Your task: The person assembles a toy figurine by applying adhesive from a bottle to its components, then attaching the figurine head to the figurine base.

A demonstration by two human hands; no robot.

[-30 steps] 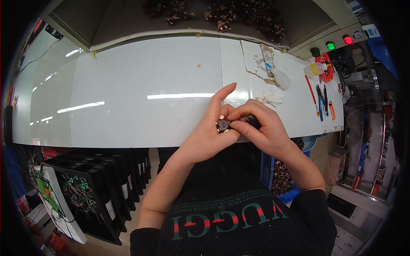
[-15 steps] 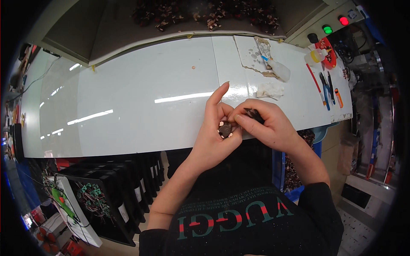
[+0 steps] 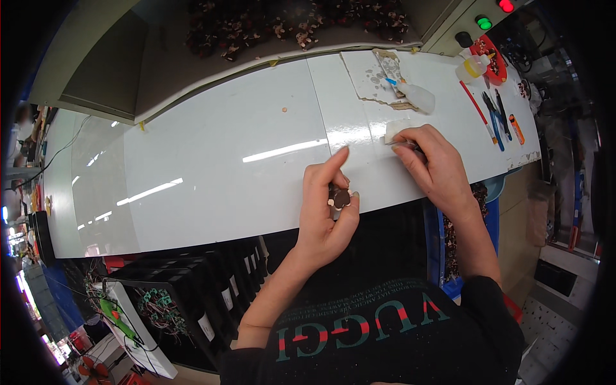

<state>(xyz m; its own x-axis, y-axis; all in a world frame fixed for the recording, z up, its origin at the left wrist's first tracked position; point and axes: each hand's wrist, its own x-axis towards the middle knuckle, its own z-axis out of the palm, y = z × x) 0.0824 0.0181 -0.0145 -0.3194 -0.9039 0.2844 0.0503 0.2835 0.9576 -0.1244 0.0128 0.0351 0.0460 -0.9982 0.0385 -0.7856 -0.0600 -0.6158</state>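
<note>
Close to the front edge of the table [image 3: 212, 192], my left hand [image 3: 324, 208] is curled around a small dark brown figure [image 3: 342, 198] with cream-coloured bits, its thumb and fingers closed on it. To the right and farther in, my right hand [image 3: 436, 163] pinches a thin dark tool [image 3: 418, 154], whose narrow tip points left; its exact kind is mostly hidden by the fingers. That tip is at a crumpled white wipe [image 3: 396, 130], partly covered by the hand. I cannot tell whether they touch.
Beyond the wipe lie a clear squeeze bottle [image 3: 417, 97] and a stained board [image 3: 369, 74]. At right are a yellow-labelled bottle [image 3: 473, 68], a red dish [image 3: 491, 54], pliers [image 3: 494, 119] and an orange tube [image 3: 516, 129]. Many brown figures [image 3: 295, 29] fill the hood behind.
My right hand has moved away from the figure, rightward and farther in, to the white wipe, with the thin tool still in it. My left hand keeps the figure. The view has shifted slightly.
</note>
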